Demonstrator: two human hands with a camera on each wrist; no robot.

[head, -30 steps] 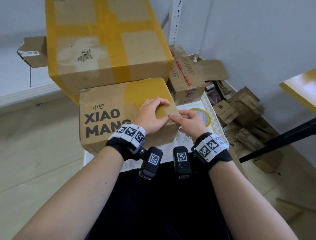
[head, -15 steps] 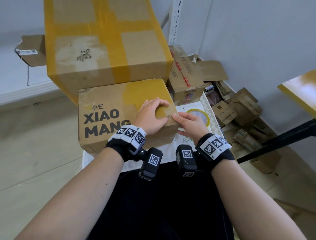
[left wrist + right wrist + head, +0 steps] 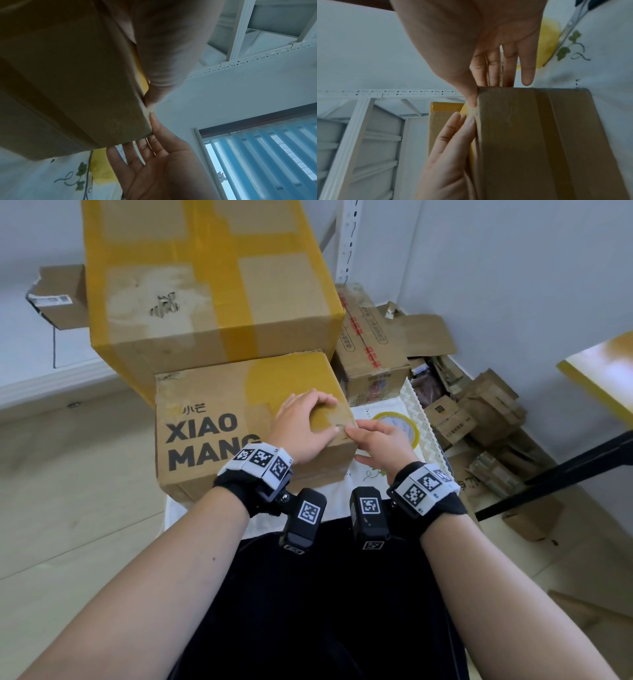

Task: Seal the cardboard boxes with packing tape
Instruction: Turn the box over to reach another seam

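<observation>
A small brown box printed "XIAO MANG" (image 3: 212,436) lies on a white cloth, with yellow packing tape (image 3: 274,378) across its top. My left hand (image 3: 318,416) lies flat on the box's top near the right corner, fingers pressing the tape down. My right hand (image 3: 356,440) is at that same corner: its thumb presses the top edge and its straight fingers (image 3: 494,67) run down the box's right side. In the left wrist view the right hand's palm (image 3: 163,169) is open against the box (image 3: 68,81). A roll of yellow tape (image 3: 407,426) lies on the cloth, partly hidden behind my right hand.
A big box (image 3: 212,285) banded with yellow tape stands right behind the small one. More boxes (image 3: 370,350) and flattened cardboard (image 3: 479,412) are piled at the right against the wall. A yellow-edged table (image 3: 603,371) and a black bar (image 3: 565,467) stand further right.
Both hands stay pressed at the box's near right corner. Only the head view has shifted a little.
</observation>
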